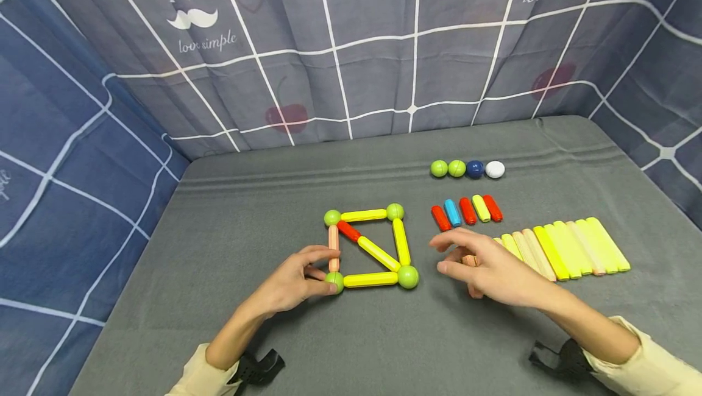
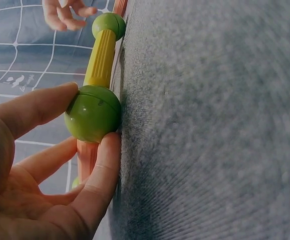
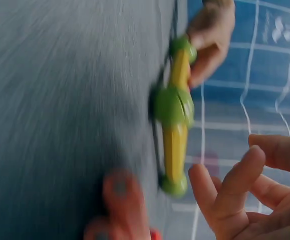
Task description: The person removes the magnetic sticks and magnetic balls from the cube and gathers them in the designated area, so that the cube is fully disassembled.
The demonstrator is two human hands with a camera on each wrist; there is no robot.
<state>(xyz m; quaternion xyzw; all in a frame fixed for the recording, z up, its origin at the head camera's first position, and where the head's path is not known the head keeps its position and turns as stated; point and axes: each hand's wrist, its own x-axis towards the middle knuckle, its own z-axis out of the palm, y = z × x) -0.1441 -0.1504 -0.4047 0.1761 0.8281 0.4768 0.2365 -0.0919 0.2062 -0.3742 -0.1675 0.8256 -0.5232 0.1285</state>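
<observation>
Glossy, smooth, plastic-looking green ball (image 2: 92,117), finely ridged yellow rod (image 2: 100,59) and matt, rough-looking grey cloth (image 2: 210,125)

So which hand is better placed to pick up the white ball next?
The right hand, probably: it holds nothing and is much nearer the white ball. The left hand is farther off and pinches a green corner ball.

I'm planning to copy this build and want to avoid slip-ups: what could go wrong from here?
If the left hand tugs the green corner ball it pinches, the pink rod might pull loose. The right hand hovers close to the long rods, so a low sweep could scatter their row. Nothing visible fences in the four loose balls, so a bump may set them rolling.
</observation>
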